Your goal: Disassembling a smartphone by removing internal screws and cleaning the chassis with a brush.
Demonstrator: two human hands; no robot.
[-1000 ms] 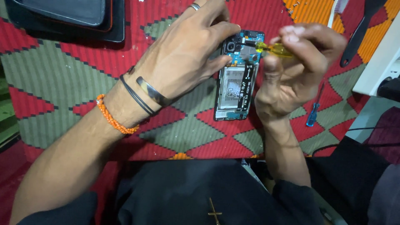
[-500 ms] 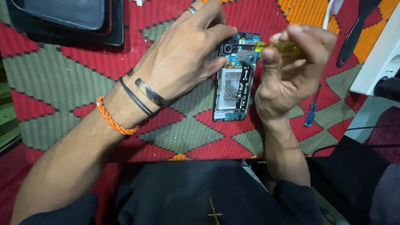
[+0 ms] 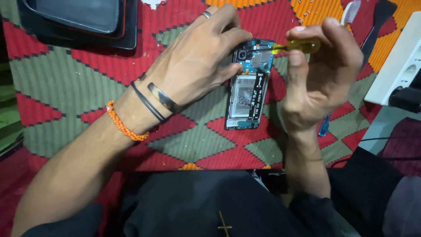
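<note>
Head view showed the opened phone [image 3: 247, 85] lying lengthwise away from the person — left hand [image 3: 193, 66] pressing its top edge, right hand [image 3: 318, 74] pinching a yellow screwdriver [image 3: 294, 46] aimed leftward there.

This looks like an informal phone-repair bench, perhaps set up at home rather than in a fitted workshop. The work surface is a woven cloth [image 3: 87, 83] in red, green and orange zigzags, and at its centre lies an opened smartphone [image 3: 247, 94] with battery and circuit board bare, worked with a yellow-handled screwdriver [image 3: 298, 46]. At 11 o'clock sits a stack of dark trays [image 3: 79, 22], at 1 o'clock a brush [image 3: 351, 11] and a black pry tool [image 3: 377, 19], at 3 o'clock a white power strip [image 3: 397, 66].
</note>
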